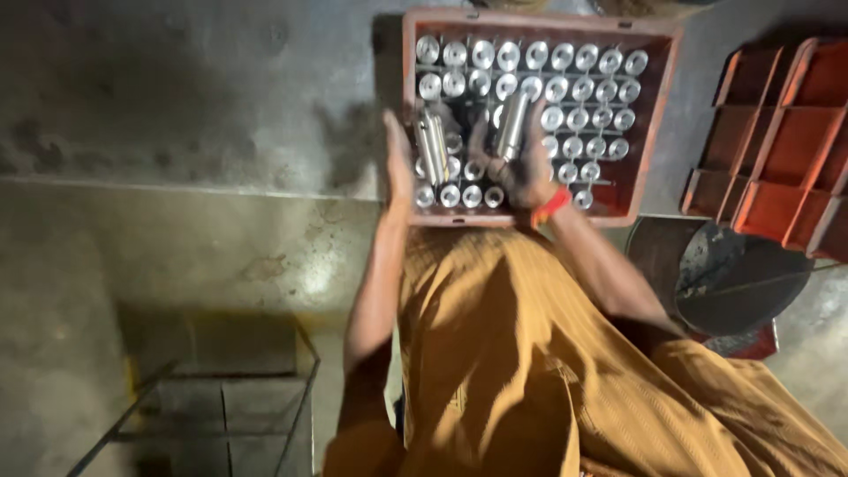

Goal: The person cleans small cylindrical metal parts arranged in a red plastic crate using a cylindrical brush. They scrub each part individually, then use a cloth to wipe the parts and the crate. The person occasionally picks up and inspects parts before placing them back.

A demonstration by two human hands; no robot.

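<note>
Orange crate at 12 o'clock, rows of upright metal cylinders inside. My left hand — grip closed on two cylinders. My right hand — grip closed on one cylinder. Empty orange trays at 2 o'clock.

— How many crates?
— One red crate full of upright metal cylinders; too many to count exactly, in about six rows. Two lie loose in the hands above it.
— And right of that crate?
— One empty red divided tray, one round metal pan.
</note>
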